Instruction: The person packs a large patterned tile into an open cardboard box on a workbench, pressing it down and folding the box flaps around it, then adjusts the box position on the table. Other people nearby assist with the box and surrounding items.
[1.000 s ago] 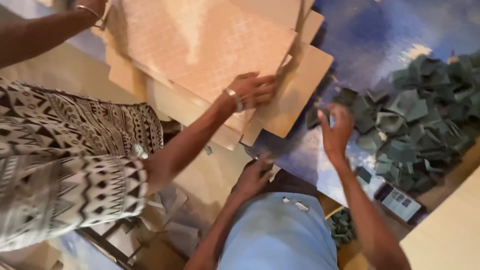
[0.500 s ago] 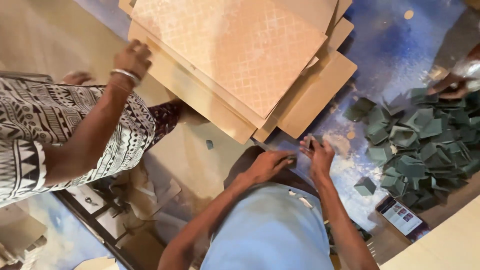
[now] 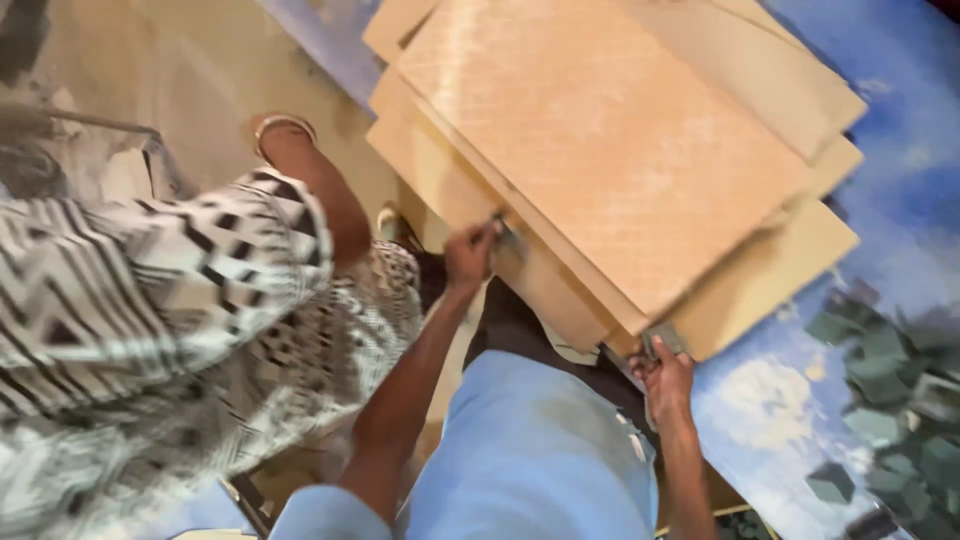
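At the far left a co-worker in a black-and-white patterned top (image 3: 150,330) leans in, their arm with a bangle (image 3: 283,125) reaching out over the tan floor (image 3: 200,70). My left hand (image 3: 470,255) is closed on the near edge of the stack of boards (image 3: 610,170), with a small dark bit pinched at the fingertips; the blur keeps me from telling what it is. The boards are tan, fanned over one another, lying on a blue sheet (image 3: 900,130) that covers the floor. My right hand (image 3: 665,375) is curled shut at the stack's lowest corner, gripping a small grey piece (image 3: 665,340) against the board edge. To the right, well apart from my hands, grey-green blocks (image 3: 890,390) lie heaped at the sheet's right edge.
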